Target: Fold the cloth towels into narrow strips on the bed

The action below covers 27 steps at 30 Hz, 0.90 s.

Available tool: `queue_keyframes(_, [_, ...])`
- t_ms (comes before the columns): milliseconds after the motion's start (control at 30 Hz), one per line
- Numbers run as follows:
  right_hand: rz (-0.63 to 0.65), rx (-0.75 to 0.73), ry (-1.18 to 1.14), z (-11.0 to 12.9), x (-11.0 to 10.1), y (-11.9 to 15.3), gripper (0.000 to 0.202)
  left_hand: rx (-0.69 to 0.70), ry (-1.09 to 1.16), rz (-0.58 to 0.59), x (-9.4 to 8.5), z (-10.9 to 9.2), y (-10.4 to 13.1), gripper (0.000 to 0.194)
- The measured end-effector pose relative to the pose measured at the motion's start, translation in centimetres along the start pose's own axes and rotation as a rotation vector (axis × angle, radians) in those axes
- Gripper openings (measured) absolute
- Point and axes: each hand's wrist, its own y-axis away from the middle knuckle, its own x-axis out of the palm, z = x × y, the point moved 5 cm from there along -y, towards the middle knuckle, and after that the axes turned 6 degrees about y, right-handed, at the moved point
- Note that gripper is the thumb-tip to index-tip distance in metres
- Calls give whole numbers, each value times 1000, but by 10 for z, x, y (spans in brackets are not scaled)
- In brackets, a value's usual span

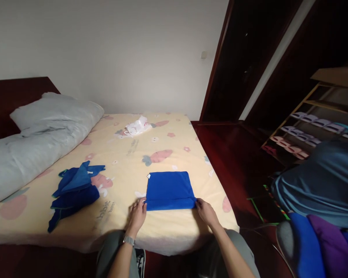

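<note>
A blue cloth (168, 185) lies flat on the patterned bed sheet (124, 154), its near edge folded over in a strip. A small white tag shows at its far left corner. My left hand (138, 213) pinches the left end of the folded strip. At the strip's right end, my right hand (205, 212) grips the other corner. Crumpled blue cloths (75, 191) are heaped on the bed to the left, apart from my hands.
A white plastic bag (137, 126) rests farther back on the bed. A grey quilt (46, 131) covers the left side. To the right stand a shoe rack (310, 104) and a teal cover (321, 181), with blue and purple fabric (332, 243) nearer.
</note>
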Motion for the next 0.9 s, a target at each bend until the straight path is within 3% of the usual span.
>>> queue_keyframes(233, [18, 19, -31, 0, -2, 7, 41, -10, -82, 23, -9, -7, 4, 29])
queue_keyframes(433, [16, 22, 83, 3, 0, 8, 36, 31, -120, 55, -12, -13, 8, 26])
queue_keyframes(667, [-32, 46, 87, 6, -8, 8, 32, 102, -142, -33, -22, -22, 6, 24])
queue_keyframes(800, [-25, 49, 98, 9, -9, 8, 40, 230, -117, -46, -18, -45, 8, 34])
queue_keyframes(900, [-21, 58, 152, 10, -8, 8, 37, 416, -139, 75, -2, -67, 18, 43])
